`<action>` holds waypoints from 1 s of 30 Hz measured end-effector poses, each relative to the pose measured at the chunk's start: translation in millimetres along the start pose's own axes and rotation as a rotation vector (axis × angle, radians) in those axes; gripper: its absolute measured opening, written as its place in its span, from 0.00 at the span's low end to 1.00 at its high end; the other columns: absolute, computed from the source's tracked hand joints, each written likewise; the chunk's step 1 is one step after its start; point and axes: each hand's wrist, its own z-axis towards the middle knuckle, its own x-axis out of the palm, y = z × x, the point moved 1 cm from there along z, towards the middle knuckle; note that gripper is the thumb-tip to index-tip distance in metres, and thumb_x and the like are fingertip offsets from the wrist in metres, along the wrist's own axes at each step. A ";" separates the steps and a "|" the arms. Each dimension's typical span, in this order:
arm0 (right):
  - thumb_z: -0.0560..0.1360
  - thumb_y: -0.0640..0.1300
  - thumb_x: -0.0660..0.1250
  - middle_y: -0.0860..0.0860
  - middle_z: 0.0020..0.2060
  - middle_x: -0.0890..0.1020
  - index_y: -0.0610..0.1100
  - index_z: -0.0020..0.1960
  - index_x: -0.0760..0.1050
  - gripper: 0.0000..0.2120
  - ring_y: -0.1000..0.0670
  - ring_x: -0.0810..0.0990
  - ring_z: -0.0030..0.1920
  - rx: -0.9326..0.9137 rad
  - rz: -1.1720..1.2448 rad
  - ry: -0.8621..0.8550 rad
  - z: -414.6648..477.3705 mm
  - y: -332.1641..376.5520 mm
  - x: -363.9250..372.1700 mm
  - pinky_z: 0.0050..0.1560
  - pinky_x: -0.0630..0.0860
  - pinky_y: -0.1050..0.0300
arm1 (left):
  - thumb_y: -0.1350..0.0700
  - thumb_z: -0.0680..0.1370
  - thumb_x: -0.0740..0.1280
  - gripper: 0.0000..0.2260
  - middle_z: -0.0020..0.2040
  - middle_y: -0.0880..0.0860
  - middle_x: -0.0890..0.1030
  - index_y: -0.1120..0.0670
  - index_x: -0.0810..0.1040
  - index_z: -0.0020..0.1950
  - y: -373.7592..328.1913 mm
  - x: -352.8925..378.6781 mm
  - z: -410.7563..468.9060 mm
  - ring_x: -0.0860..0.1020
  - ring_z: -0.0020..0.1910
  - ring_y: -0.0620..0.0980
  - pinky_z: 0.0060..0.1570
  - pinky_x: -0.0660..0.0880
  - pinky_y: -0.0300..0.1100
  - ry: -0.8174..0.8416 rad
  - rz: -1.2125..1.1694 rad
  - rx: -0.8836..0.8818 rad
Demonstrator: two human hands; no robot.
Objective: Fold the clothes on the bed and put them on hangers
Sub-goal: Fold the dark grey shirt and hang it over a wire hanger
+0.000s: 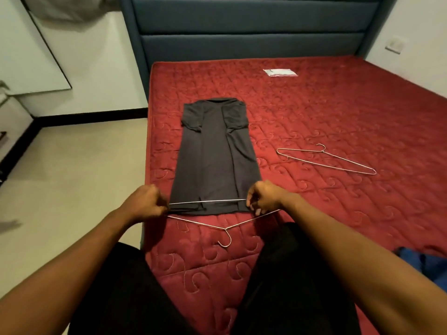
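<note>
The step in hand looked like threading: the dark shirt (212, 153), already folded into a long narrow strip, lay lengthwise on the left part of the bed (338, 117), collar far and hem near. The wire hanger (208, 201) had its bottom bar across the hem and its hook pointing near, toward the person's knees. The left hand (145, 204) was at the bar's left end and the right hand (263, 197) at its right, both arms reaching forward and knuckles up. Each hand's fingers were curled together, clamped on a corner of the hanger; whether they also pinched the hem was not clear. The next move likely called for sliding the bar farther along the shirt, then folding the shirt over it. A second hanger (326, 160) lay well apart to the right.
</note>
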 end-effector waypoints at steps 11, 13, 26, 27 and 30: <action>0.66 0.54 0.77 0.44 0.45 0.86 0.47 0.54 0.83 0.20 0.39 0.85 0.48 -0.121 -0.619 -0.204 4.3 -0.1 8.2 0.40 0.80 0.50 | 0.43 0.78 0.70 0.17 0.54 0.52 0.79 0.54 0.82 0.58 -77.9 34.1 13.2 0.77 0.56 0.52 0.52 0.76 0.46 -0.115 0.254 0.161; 0.68 0.55 0.77 0.42 0.47 0.85 0.44 0.54 0.83 0.20 0.38 0.85 0.49 -0.105 -0.665 -0.207 3.9 2.6 8.1 0.41 0.78 0.50 | 0.43 0.77 0.72 0.17 0.54 0.52 0.79 0.54 0.82 0.58 -75.0 37.3 19.9 0.77 0.56 0.52 0.52 0.75 0.46 -0.120 0.261 0.139; 0.77 0.45 0.65 0.42 0.54 0.84 0.42 0.55 0.80 0.10 0.36 0.83 0.55 -0.104 -0.762 -0.246 19.2 29.0 6.4 0.48 0.77 0.48 | 0.57 0.78 0.64 0.09 0.55 0.59 0.80 0.60 0.79 0.54 -79.9 25.1 44.4 0.80 0.55 0.61 0.51 0.76 0.52 -0.075 0.352 0.140; 0.77 0.47 0.66 0.42 0.54 0.84 0.42 0.55 0.79 0.11 0.36 0.83 0.55 -0.088 -0.721 -0.288 19.8 27.0 1.0 0.47 0.76 0.48 | 0.56 0.78 0.64 0.10 0.55 0.60 0.80 0.60 0.77 0.55 -77.4 18.7 46.8 0.80 0.55 0.62 0.51 0.75 0.52 -0.096 0.306 0.121; 0.75 0.49 0.65 0.39 0.52 0.83 0.43 0.53 0.76 0.11 0.36 0.82 0.54 -0.047 -0.557 -0.395 25.6 20.6 -20.2 0.44 0.72 0.49 | 0.55 0.78 0.64 0.11 0.51 0.66 0.81 0.60 0.71 0.57 -64.1 -8.2 64.1 0.80 0.50 0.67 0.43 0.70 0.52 -0.143 0.145 0.078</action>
